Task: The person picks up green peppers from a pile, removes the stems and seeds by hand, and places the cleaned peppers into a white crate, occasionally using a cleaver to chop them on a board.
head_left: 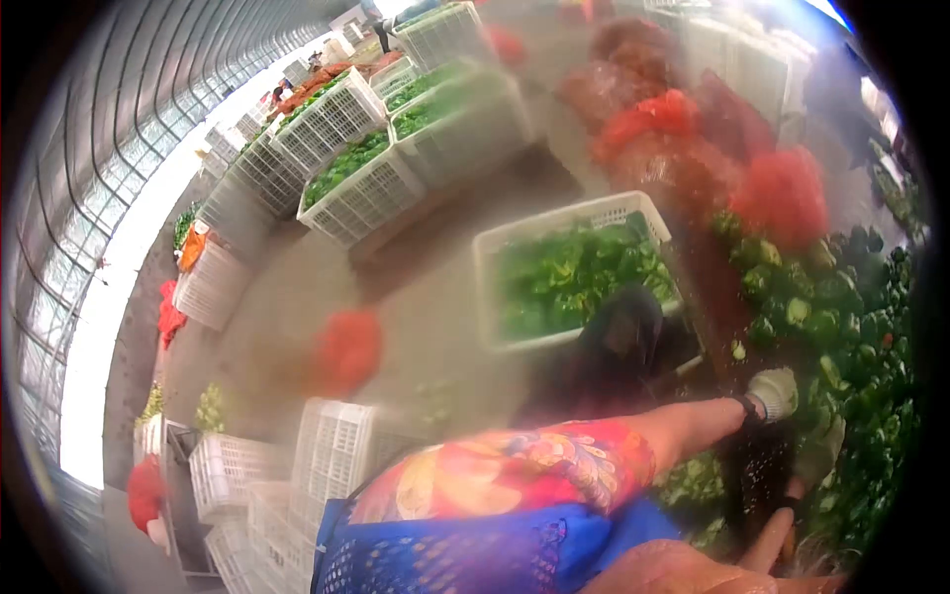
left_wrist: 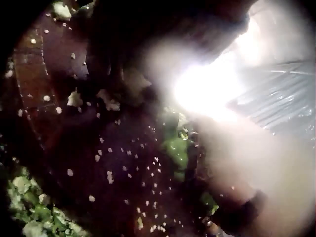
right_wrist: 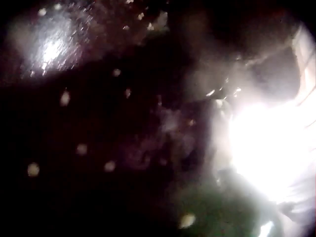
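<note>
In the head view my left arm, in a flowered sleeve, reaches right to a heap of green peppers [head_left: 851,327]. My left hand [head_left: 775,393] wears a white glove and sits at the top edge of a dark red mesh bag [head_left: 754,475]. My right hand [head_left: 819,457], also gloved, lies just beyond the bag among the peppers; its fingers are blurred. The left wrist view shows dark mesh [left_wrist: 113,163] dotted with pale seeds and one green pepper [left_wrist: 176,151] close by. The right wrist view is dark and blurred, with only seed specks and glare.
A white crate [head_left: 554,233] full of green peppers stands left of the heap. More filled crates [head_left: 366,188] line the back, and empty white crates [head_left: 297,485] are stacked at lower left. Red mesh sacks [head_left: 782,193] lie behind the heap. Another person in dark clothes [head_left: 614,346] crouches nearby.
</note>
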Available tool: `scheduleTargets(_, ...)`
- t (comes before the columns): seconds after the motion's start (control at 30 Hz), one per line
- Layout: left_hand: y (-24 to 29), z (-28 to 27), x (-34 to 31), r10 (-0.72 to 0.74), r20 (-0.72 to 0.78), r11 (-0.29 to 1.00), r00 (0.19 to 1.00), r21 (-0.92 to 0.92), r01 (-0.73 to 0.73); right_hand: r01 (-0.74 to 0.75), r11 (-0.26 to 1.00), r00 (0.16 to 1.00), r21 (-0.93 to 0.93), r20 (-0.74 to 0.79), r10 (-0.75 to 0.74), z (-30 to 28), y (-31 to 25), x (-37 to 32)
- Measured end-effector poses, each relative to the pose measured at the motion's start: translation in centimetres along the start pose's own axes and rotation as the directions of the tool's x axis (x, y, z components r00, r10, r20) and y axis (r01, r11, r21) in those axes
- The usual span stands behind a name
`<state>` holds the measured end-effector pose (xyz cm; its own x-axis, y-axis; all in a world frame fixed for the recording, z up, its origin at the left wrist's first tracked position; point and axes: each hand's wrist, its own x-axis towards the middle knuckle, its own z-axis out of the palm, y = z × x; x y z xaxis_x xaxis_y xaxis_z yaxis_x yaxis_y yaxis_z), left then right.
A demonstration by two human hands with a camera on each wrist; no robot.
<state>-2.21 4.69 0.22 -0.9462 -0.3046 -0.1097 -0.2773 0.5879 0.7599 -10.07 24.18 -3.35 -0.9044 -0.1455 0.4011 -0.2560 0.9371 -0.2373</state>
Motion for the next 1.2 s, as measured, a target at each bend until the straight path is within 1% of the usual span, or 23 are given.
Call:
scheduleTargets(0.03, -0.7, -0.2, -0.1, 0.019, -0.011, 1.000, 1.000, -0.002, -0.019, 0.203, 0.978, 0.969, -0.035, -0.138, -0.206, 0.2, 0.0, 0.3)
scheduleTargets(0.07, -1.3, -0.3, -0.3, 0.041, -0.040, 0.999, 0.998, -0.024, -0.042, 0.388, 0.915, 0.879, -0.106, -0.256, -0.402, 0.5, 0.5, 0.4)
scheduleTargets(0.1, -1.4, -0.2, -0.5, 0.060, -0.069, 0.997, 0.996, -0.044, -0.063, 0.466, 0.881, 0.852, -0.083, -0.228, -0.472, 1.7, 1.7, 0.4)
scheduleTargets(0.13, -1.0, -0.7, -1.1, 0.071, -0.079, 0.996, 0.994, -0.051, -0.075, 0.471, 0.877, 0.845, -0.094, -0.239, -0.479, 1.9, 1.1, 0.1)
scheduleTargets(0.17, -0.8, -1.3, -1.6, 0.079, -0.052, 0.996, 0.996, -0.028, -0.080, 0.332, 0.918, 0.938, 0.216, -0.178, -0.298, 1.1, -1.0, -1.1)
scheduleTargets(0.2, -0.6, -1.8, -2.4, 0.084, -0.026, 0.996, 0.996, -0.006, -0.084, 0.143, 0.858, 0.989, 0.493, -0.054, -0.134, -0.1, -3.4, -2.9)
scheduleTargets(0.23, 0.1, -2.5, -3.7, 0.123, -0.065, 0.992, 0.990, -0.006, -0.124, -0.078, 0.707, 0.993, 0.703, 0.115, -0.004, -1.5, -5.6, -4.8)
scheduleTargets(0.27, -0.1, -1.2, -3.8, 0.131, -0.079, 0.991, 0.988, -0.010, -0.132, -0.304, 0.481, 0.949, 0.822, 0.307, 0.074, -2.6, -7.5, -6.2)
scheduleTargets(0.3, 0.1, -0.5, -4.2, 0.161, -0.168, 0.987, 0.972, 0.000, -0.164, -0.507, 0.209, 0.861, 0.836, 0.500, 0.088, -3.3, -8.8, -6.7)
scheduleTargets(0.33, 0.0, -0.1, -4.2, 0.191, -0.257, 0.981, 0.947, 0.015, -0.194, -0.590, 0.070, 0.807, 0.804, 0.586, 0.072, -3.9, -10.0, -7.4)
scheduleTargets(0.37, 0.4, -1.6, -5.9, 0.234, -0.272, 0.970, 0.934, 0.001, -0.243, -0.613, 0.024, 0.790, 0.790, 0.611, 0.055, -4.6, -10.8, -8.0)
scheduleTargets(0.43, 0.1, -2.5, -7.6, 0.244, -0.293, 0.965, 0.925, -0.022, -0.261, -0.647, -0.016, 0.762, 0.763, 0.647, 0.025, -5.7, -12.4, -9.4)
scheduleTargets(0.47, -0.1, -3.3, -8.7, 0.248, -0.301, 0.961, 0.921, -0.045, -0.274, -0.650, -0.012, 0.760, 0.760, 0.650, 0.011, -6.2, -13.0, -9.8)
scheduleTargets(0.5, 1.6, -8.0, -13.4, 0.177, -0.217, 0.970, 0.960, -0.127, -0.208, -0.651, -0.009, 0.759, 0.759, 0.651, -0.004, -6.6, -13.7, -10.2)
scheduleTargets(0.53, 1.4, -8.8, -14.1, 0.182, -0.241, 0.968, 0.953, -0.127, -0.216, -0.655, -0.001, 0.755, 0.756, 0.655, -0.022, -7.1, -14.4, -10.6)
scheduleTargets(0.6, 0.9, -9.2, -15.3, 0.206, -0.141, 0.976, 0.968, 0.107, -0.192, -0.654, 0.013, 0.755, 0.757, 0.654, -0.048, -7.9, -15.4, -11.2)
scheduleTargets(0.63, 0.6, -9.1, -15.4, 0.190, -0.129, 0.972, 0.973, 0.162, -0.168, -0.654, 0.020, 0.755, 0.757, 0.653, -0.060, -8.3, -15.9, -11.6)
scheduleTargets(0.67, 0.3, -9.0, -15.5, 0.195, -0.097, 0.965, 0.976, 0.196, -0.173, -0.654, 0.026, 0.754, 0.756, 0.654, -0.069, -8.5, -16.2, -12.0)
scheduleTargets(0.73, 0.0, -8.9, -15.5, 0.195, -0.079, 0.963, 0.978, 0.205, -0.175, -0.653, 0.039, 0.752, 0.756, 0.654, -0.087, -9.1, -16.9, -12.6)
scheduleTargets(0.9, -0.4, -8.7, -15.8, 0.237, -0.069, 0.961, 0.969, 0.160, -0.224, -0.644, 0.058, 0.754, 0.763, 0.645, -0.119, -10.0, -17.6, -13.6)
scheduleTargets(1.03, 0.0, -7.3, -15.9, 0.273, -0.057, 0.961, 0.960, 0.070, -0.269, -0.655, 0.050, 0.747, 0.754, 0.656, -0.112, -9.8, -17.3, -14.2)
scheduleTargets(1.13, -0.4, -5.7, -15.9, 0.277, -0.061, 0.960, 0.959, -0.022, -0.279, -0.677, 0.038, 0.730, 0.735, 0.676, -0.101, -8.7, -17.1, -14.3)
scheduleTargets(1.2, -0.8, -4.3, -16.1, 0.275, -0.069, 0.952, 0.959, -0.118, -0.282, -0.691, 0.027, 0.718, 0.722, 0.691, -0.088, -7.8, -16.8, -14.4)
